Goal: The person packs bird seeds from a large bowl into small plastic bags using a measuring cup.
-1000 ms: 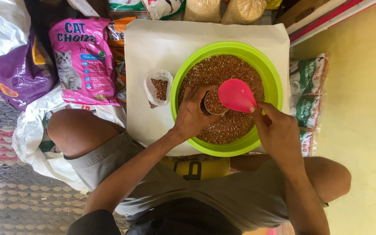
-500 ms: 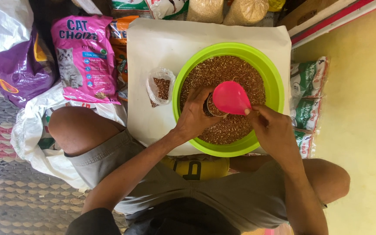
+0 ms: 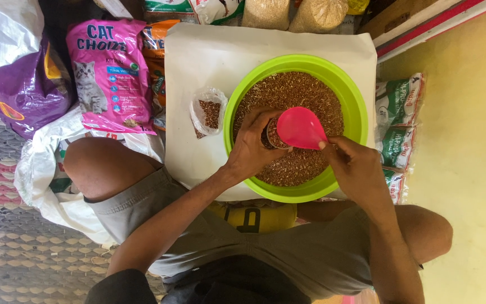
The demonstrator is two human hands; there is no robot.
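1. Head view is showing the right hand (image 3: 361,171) pinching a pink scoop (image 3: 301,128), tipping it over a small cup (image 3: 274,135).
2. Left hand (image 3: 251,147) fingers are curling around that cup, just under the scoop.
3. Cup is looking nearly full; one little bag (image 3: 208,112) left of the fingers is already filled.
4. Green bowl (image 3: 355,107) is holding lots more brown pellets (image 3: 293,93).

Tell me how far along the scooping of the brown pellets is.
Done: one small clear bag already holding pellets lies on the white sheet beside the green bowl. In hand: the left hand holds a small container over the bowl, and the right hand tips a pink scoop at it. Left: the bowl is nearly full of pellets.
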